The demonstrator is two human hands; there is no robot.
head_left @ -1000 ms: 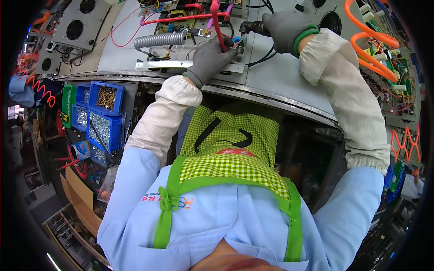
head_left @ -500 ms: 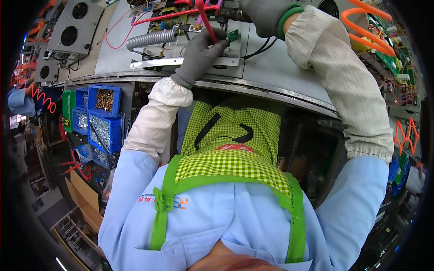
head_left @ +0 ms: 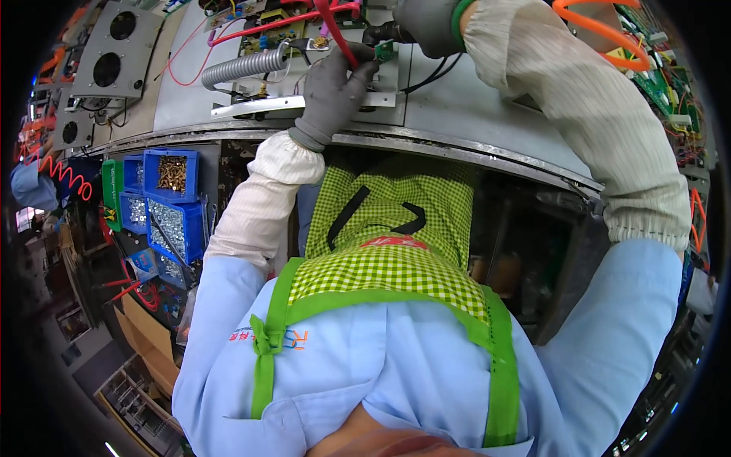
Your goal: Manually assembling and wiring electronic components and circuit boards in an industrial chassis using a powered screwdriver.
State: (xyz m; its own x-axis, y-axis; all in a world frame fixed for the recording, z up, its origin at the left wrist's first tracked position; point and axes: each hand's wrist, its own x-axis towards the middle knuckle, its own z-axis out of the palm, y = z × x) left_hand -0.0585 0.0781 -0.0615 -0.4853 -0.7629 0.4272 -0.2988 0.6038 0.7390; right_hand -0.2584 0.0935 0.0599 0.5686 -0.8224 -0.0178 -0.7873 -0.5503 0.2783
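Note:
My left hand (head_left: 335, 95), in a grey glove, is closed around a thick red cable (head_left: 336, 32) over an open electrical assembly on the bench. A small green circuit board (head_left: 384, 52) shows just beyond its fingertips. Under that hand runs a pale metal strip (head_left: 255, 107), and a ribbed grey coil (head_left: 242, 68) lies to its left. At the top edge my right hand (head_left: 430, 29), gloved alike, is wrapped around a dark power tool (head_left: 387, 33). The tool's black nose points left toward the assembly; its body is mostly hidden by the glove.
Blue bins (head_left: 169, 175) of brass-coloured and silver fasteners stand below the bench edge at left. A grey metal box with fans (head_left: 114, 49) sits at far left. An orange coiled hose (head_left: 601, 34) hangs at upper right. Another person's blue sleeve (head_left: 34, 184) shows at the left rim.
My right hand and the tool have shifted slightly left and up, and my right elbow has swung outward. The left hand keeps its hold on the red cable. The whole view has shifted a little.

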